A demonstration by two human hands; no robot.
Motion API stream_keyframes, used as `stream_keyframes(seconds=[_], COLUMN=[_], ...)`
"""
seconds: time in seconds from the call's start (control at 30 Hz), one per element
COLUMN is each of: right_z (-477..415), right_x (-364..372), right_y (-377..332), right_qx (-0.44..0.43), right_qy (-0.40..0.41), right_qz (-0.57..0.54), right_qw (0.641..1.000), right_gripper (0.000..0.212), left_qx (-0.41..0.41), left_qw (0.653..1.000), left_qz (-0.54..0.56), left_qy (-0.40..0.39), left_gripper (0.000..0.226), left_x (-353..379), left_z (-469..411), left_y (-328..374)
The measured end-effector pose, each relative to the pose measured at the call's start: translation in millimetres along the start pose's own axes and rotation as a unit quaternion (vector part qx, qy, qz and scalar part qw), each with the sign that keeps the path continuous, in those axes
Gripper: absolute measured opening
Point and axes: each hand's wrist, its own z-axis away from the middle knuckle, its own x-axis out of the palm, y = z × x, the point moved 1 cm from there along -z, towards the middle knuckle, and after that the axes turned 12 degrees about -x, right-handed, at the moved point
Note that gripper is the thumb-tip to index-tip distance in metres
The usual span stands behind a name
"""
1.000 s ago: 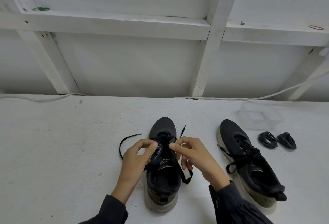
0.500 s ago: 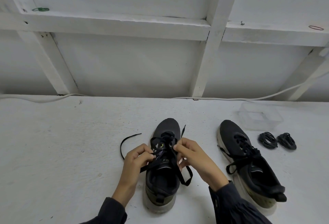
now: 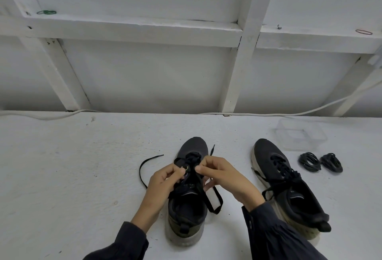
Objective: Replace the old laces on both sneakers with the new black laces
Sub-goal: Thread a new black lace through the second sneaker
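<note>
A black sneaker (image 3: 191,208) stands toe-away on the white table in front of me. Its old black lace (image 3: 144,168) is loosened; one end trails off to the left and a loop hangs on the right side. My left hand (image 3: 163,183) pinches the lace at the left eyelets. My right hand (image 3: 225,175) pinches the lace at the right eyelets, thumb and forefinger together. A second black sneaker (image 3: 285,185) with its lace tied lies to the right. Two coiled bundles of new black laces (image 3: 320,161) lie beyond it.
A clear plastic box (image 3: 300,135) sits at the back right of the table (image 3: 62,177). A white cable (image 3: 268,113) runs along the foot of the white framed wall. Rubber bands lie on the wall's ledge.
Both hands have shifted slightly toward the toe along the eyelets, and the lace loop at the left eyelets has been pulled looser. The sneaker has turned a little.
</note>
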Motion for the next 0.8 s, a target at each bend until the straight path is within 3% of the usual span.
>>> stream_keyframes(seconds=[0.3, 0.4, 0.67, 0.8], right_z=[2.3, 4.0, -0.6, 1.8], right_x=[-10.1, -11.9, -5.4, -12.1], right_y=[11.3, 11.9, -0.6, 3.4], right_qx=[0.041, 0.046, -0.003, 0.001], right_qy=[0.08, 0.096, 0.039, 0.051], right_qz=[-0.114, -0.117, 0.006, -0.015], right_qw=[0.989, 0.987, 0.999, 0.999], right_gripper=[0.022, 0.021, 0.024, 0.019], left_qx=[-0.056, -0.047, -0.001, 0.011], left_qw=[0.965, 0.98, 0.998, 0.999], left_qz=[0.246, 0.18, -0.038, -0.024], left_qy=[0.072, 0.074, 0.04, 0.037], left_gripper=[0.03, 0.032, 0.027, 0.029], left_x=[5.4, 3.2, 4.6, 3.2], left_z=[-0.4, -2.2, -4.8, -6.8], left_y=[-18.2, -16.7, 7.9, 1.6])
